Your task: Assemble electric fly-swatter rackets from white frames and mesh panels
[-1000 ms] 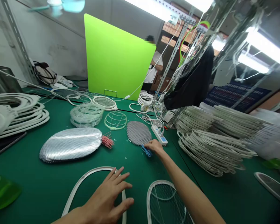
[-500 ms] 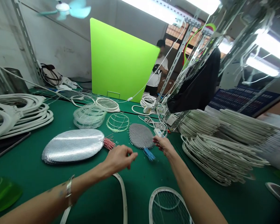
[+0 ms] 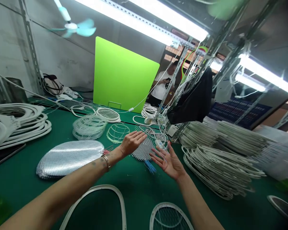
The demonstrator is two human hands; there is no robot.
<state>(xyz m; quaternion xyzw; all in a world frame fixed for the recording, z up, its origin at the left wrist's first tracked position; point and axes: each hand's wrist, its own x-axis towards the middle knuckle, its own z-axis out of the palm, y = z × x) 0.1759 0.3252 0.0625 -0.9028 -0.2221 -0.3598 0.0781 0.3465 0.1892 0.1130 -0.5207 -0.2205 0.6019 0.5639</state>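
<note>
My left hand (image 3: 133, 142) reaches over the near part of a stack of grey metal mesh pieces (image 3: 144, 149), fingers stretched out together. My right hand (image 3: 169, 162) is open on the stack's right side, palm turned up and fingers spread. Blue wires (image 3: 149, 166) stick out from the near end of this stack. A thin, see-through mesh (image 3: 147, 130) shows just beyond my left fingertips; whether either hand touches it I cannot tell. To the left lies a larger stack of shiny silver mesh (image 3: 70, 156), with red wires (image 3: 107, 150) at its right end, partly behind my left wrist.
Near me lie a white oval frame (image 3: 122, 201) and a racket frame with netting (image 3: 152, 217). White frames pile up at left (image 3: 42, 124) and right (image 3: 218, 172). Clear rings (image 3: 88, 127), a green board (image 3: 124, 76) and metal posts stand farther back. A person (image 3: 159, 86) is behind.
My left hand has moved up and forward to the small mesh stack, its fingers straightening. My right hand has turned palm up and spread its fingers. The view has tilted upward.
</note>
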